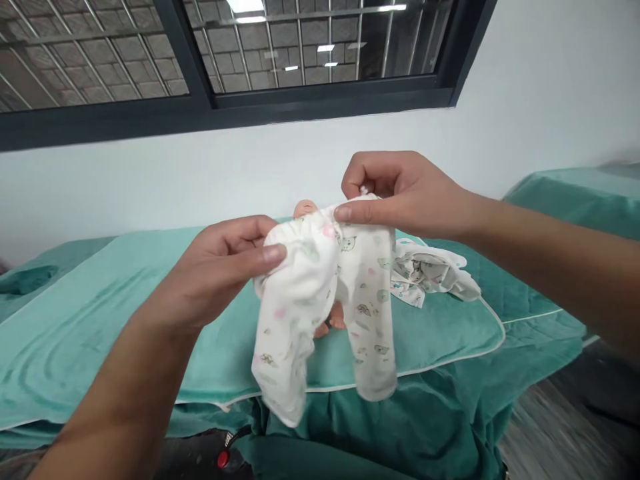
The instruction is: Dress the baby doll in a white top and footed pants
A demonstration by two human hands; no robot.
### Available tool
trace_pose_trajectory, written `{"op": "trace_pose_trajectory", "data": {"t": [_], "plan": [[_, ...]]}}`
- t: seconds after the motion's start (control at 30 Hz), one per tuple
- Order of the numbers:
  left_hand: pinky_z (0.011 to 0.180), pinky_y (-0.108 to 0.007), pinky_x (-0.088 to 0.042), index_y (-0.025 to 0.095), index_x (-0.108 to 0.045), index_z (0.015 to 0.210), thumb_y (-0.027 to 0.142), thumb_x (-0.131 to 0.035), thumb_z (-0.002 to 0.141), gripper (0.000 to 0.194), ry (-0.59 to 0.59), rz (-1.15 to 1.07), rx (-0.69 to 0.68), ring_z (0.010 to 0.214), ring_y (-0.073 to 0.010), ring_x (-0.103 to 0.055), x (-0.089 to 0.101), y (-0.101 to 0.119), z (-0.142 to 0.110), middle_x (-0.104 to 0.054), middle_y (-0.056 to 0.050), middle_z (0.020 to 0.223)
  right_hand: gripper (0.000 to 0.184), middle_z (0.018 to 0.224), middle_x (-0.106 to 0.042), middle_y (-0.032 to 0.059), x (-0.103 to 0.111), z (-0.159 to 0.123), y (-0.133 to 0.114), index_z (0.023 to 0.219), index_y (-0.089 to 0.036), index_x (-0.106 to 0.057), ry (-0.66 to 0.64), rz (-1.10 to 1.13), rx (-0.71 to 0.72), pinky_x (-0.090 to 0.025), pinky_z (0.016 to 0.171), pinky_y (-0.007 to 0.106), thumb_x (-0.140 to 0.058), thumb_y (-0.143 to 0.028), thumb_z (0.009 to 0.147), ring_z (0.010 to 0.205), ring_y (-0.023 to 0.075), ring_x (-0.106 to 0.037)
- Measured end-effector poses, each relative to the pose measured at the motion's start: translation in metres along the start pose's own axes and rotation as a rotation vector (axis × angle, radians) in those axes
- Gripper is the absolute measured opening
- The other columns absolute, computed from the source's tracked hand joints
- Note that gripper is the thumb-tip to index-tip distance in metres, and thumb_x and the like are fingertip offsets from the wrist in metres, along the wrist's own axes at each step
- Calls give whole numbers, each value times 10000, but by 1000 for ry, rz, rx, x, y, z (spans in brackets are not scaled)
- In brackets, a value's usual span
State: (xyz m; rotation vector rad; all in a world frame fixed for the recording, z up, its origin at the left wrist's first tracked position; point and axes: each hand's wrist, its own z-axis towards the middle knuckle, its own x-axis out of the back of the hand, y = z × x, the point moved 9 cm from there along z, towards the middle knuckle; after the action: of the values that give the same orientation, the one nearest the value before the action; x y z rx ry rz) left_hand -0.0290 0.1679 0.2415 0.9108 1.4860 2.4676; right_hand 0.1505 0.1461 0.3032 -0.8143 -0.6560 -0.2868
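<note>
A pair of small white baby pants [367,293] with a pink and green print hangs in the air, legs down. My left hand [220,267] pinches its waistband at the left corner, thumb in front. At the other end of the waistband, my right hand [400,193] grips the cloth between thumb and bent fingers. Behind the pants a doll [305,208] lies on the green mat; only the top of its head and its feet show, the rest being hidden by the cloth.
Right of the doll lies a crumpled heap of white printed baby clothes [430,270]. A green mat [210,373] with white piping covers the green-draped bed [420,427]. Behind it rise a white wall [150,180] and a dark-framed window [320,103] with bars.
</note>
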Motion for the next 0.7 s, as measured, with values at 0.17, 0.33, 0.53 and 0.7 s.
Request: {"op": "trace_pose_trajectory", "data": {"t": [0.17,0.33,0.53,0.7], "plan": [[583,-255,-484,196,-595,705,512,-706,821,355,-4,91,18,641,-143,-602,13,-11,10,-618,-3,674,457,845,-608,-30,6,1,26,705,-151,-626,-117,-268,-88,-463,825,288,-696,-582,840,913,142,-607],[538,-241,-407,199,-596,717,521,-691,835,356,276,369,33,638,-144,-554,30,-12,21,-640,-14,729,481,920,-666,20,9,-7,57,764,-163,-688,-230,-289,-255,-501,783,331,-709,-642,803,875,185,-640],[504,-276,-335,221,-603,734,513,-700,842,326,443,366,78,540,-137,-456,26,-17,31,-547,24,620,469,811,-671,46,-24,-18,52,788,-181,-645,-288,33,-481,-508,656,282,-681,-645,852,752,164,-625],[655,-289,-466,224,-674,903,482,-700,891,260,607,147,-265,711,-145,-583,22,25,24,-653,1,803,441,927,-663,68,-25,0,22,891,-183,-601,94,316,-348,-549,734,281,-728,-602,838,908,197,-649]]}}
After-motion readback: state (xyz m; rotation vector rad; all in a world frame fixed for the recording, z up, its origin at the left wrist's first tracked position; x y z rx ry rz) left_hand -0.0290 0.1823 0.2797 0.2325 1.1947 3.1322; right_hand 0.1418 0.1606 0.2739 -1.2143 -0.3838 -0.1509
